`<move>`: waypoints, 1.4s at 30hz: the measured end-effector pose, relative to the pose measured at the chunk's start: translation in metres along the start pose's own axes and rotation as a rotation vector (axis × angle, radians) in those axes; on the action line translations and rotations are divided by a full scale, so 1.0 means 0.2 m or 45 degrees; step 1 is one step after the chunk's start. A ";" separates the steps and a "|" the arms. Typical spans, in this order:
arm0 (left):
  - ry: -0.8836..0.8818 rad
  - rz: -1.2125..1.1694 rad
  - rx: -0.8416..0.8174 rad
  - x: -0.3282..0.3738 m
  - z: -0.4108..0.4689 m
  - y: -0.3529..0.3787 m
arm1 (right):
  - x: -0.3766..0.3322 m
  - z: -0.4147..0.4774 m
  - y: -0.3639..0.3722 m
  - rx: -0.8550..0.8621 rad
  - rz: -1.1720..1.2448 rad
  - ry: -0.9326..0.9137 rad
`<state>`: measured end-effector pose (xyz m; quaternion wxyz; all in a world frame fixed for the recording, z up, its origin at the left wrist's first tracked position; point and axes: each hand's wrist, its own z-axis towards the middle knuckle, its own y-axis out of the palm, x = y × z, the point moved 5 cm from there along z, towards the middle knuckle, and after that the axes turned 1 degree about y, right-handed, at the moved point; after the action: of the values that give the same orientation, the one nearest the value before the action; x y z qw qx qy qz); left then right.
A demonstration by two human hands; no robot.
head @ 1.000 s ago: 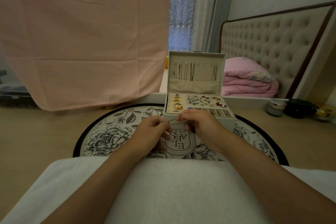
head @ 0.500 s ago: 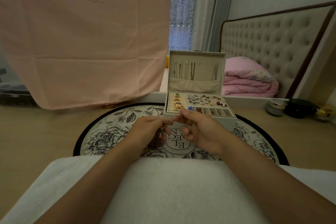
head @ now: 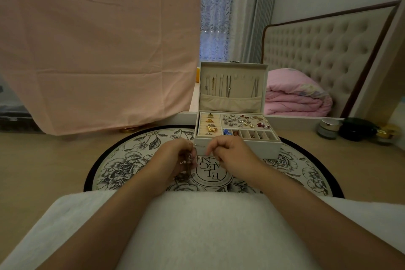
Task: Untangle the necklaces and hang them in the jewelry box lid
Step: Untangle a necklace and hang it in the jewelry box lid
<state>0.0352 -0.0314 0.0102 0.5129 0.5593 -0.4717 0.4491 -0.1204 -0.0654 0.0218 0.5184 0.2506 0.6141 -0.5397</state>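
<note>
A cream jewelry box [head: 238, 149] stands open on a round floral mat [head: 135, 160]. Its upright lid [head: 234, 66] has several thin necklaces hanging above a fabric pocket. Just in front of the box, my left hand [head: 173, 160] holds a tangled bunch of necklaces [head: 187, 167] that dangles onto the mat. My right hand [head: 230, 155] pinches a fine chain that runs from the bunch to its fingertips. The two hands are a short gap apart.
The box tray holds rings, earrings and small compartments [head: 252, 135]. A pink cloth [head: 98, 50] hangs at the left. Cosmetic jars [head: 328, 128] sit at the right on the wooden surface. A white towel [head: 197, 226] covers my lap.
My hands have drawn slightly apart and lower, stretching a fine chain between them. The tangled bunch now hangs lower from my left hand.
</note>
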 end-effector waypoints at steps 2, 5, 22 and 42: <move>-0.049 -0.126 -0.109 -0.01 -0.01 0.02 | -0.01 0.00 0.01 0.013 -0.128 -0.074; -0.066 -0.186 -0.241 -0.01 -0.02 0.03 | -0.01 0.00 0.03 0.029 -0.276 -0.135; 0.029 0.182 -0.103 -0.04 0.03 -0.04 | 0.00 -0.01 0.00 -0.009 -0.127 0.037; 0.145 0.509 0.034 0.01 0.03 -0.12 | 0.02 -0.01 -0.11 0.004 -0.128 0.058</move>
<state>0.0589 -0.0367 0.0079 0.4320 0.4351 -0.5373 0.5791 -0.1419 -0.0718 0.0272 0.4762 0.2326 0.6367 -0.5601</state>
